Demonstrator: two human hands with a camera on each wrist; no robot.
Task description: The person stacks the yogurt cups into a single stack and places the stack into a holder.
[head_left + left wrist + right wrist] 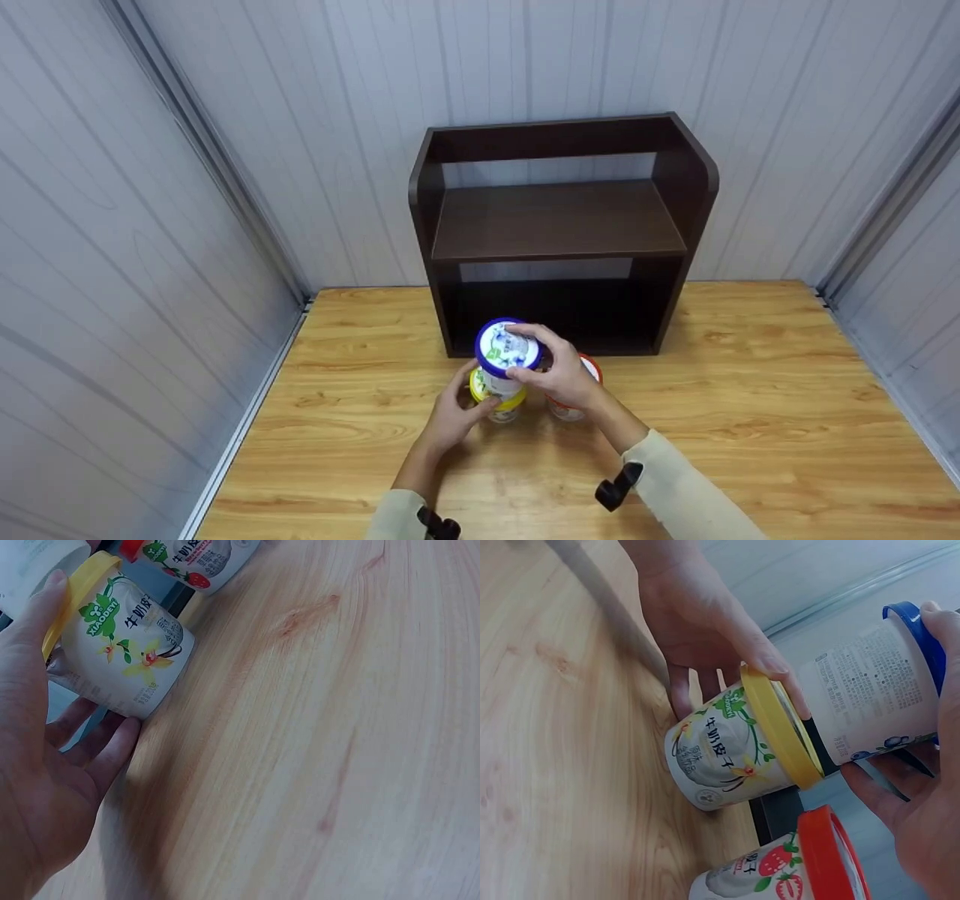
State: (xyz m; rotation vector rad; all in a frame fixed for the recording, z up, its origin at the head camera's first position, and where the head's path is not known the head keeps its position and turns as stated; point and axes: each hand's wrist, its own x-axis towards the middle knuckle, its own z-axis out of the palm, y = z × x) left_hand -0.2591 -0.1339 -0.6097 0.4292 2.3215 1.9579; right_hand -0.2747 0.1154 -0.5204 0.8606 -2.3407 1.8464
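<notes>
My right hand (568,376) grips a white yogurt tub with a blue lid (507,345), thumb and fingers round its lid end. It is held just over a second tub, which has a yellow lid (720,750) and stands upright on the wooden table. Around that yellow-lidded tub curl the thumb and fingers of my left hand (452,415), with the thumb at the lid's rim in the left wrist view. Beside it, partly hidden by my right hand in the head view, stands a tub with a red lid (774,871) and strawberries printed on it.
A dark brown two-level shelf (559,221) stands on the table (360,420) right behind the tubs. Pale panelled walls (360,142) close in the back and both sides. Black straps (621,486) sit on both sleeves.
</notes>
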